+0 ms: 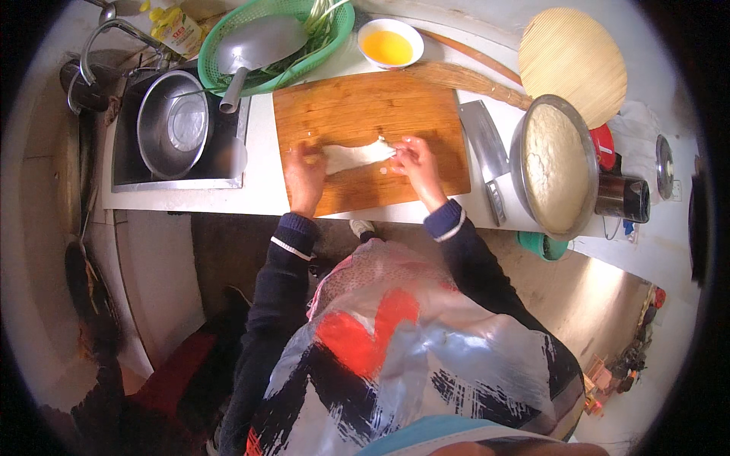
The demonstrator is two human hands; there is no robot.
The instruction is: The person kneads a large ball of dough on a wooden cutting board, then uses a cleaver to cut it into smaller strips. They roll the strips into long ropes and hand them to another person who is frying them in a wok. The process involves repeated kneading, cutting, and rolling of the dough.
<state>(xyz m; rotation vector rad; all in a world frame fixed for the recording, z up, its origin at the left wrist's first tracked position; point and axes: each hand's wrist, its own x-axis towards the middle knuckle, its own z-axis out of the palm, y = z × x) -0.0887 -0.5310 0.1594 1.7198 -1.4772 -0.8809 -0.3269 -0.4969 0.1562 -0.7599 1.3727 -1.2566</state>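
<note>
A strip of white dough point(356, 156) stretches between my two hands over a wooden cutting board point(365, 102). Its left end is in the fingers of my left hand point(305, 175), which is somewhat blurred. The fingertips of my right hand point(419, 166) pinch the right end. Small dough bits lie on the board near the strip. To the right of the board is a cleaver point(486, 139) with its handle towards me. Beyond it stands a large metal bowl point(518, 162) filled with pale dough point(552, 165).
Behind the board are a bowl of yellow liquid point(388, 48), a straw brush point(467, 78) and a green basket point(208, 62) holding greens and a metal scoop point(259, 43). A steel basin point(147, 125) sits in the sink at left. A round slatted lid point(573, 62) leans at back right.
</note>
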